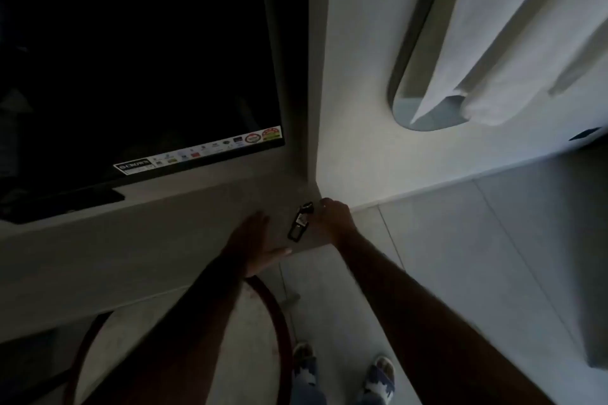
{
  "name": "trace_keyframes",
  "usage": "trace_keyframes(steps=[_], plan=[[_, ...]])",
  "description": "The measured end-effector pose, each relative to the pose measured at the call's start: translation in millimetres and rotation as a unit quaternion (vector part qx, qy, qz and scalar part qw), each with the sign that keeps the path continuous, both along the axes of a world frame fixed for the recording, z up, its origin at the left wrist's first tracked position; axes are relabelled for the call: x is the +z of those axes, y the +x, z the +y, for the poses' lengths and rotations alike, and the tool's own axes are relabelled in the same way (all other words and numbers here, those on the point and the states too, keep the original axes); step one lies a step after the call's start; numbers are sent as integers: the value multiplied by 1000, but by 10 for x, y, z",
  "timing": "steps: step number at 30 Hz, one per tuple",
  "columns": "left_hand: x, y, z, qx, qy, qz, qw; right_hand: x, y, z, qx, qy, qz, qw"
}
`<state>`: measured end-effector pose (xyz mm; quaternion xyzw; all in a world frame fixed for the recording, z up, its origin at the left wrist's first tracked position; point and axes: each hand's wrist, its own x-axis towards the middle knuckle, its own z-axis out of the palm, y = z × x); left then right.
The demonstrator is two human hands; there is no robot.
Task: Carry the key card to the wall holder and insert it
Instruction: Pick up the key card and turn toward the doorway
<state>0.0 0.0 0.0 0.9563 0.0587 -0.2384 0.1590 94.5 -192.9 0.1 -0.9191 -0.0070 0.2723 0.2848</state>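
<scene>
Dim room, seen from above. Grey matte shelf point(138, 240), flat and smooth, running along the wall under a glossy black TV point(131, 52) with a strip of small stickers point(200, 149) along its lower edge. Near the shelf's right end, close to the wall corner, a small dark card point(298, 222): narrow, oblong, with a pale patch in the middle and a darker knob or clip at its far end; too dim and blurred to tell the material. Lying on the shelf or held just above it: cannot tell which.

Right hand point(334, 215) just beside the card's far end, knuckles up, fingers curled down together toward the shelf edge; whether the fingertips actually pinch the card cannot be told. Left hand point(255, 240) flat and spread, palm down, fingers straight and slightly apart, resting over the shelf just left of the card, holding nothing.

On the right, pale plain wall point(362, 76) bearing a long rounded mirror point(424, 76) with a thin frame; soft white cloth point(513, 43), thick and folded, reflected or hanging across it. Below, large smooth grey floor tiles point(460, 256). Under the left arm, a round stool point(184, 332) with a pale top and a dark reddish rim. At the bottom edge, two feet in patterned slippers point(381, 375)
</scene>
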Motion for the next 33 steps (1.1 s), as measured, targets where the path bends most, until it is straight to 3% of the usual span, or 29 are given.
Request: trace_keyframes(steps=[9,17,26,33], plan=[[12,-80,-120,-16,41,10,999,20,-28,208,-52,10,-54,997],[28,-31,-97,-22,31,20,999,24,47,-11,-90,80,9,993],[626,365,-767,-96,15,-27,995,713,-71,-833,-166,250,-59,952],[1312,755,-1529,-181,-17,-84,980,1476,7,-1767,-185,220,-144,947]])
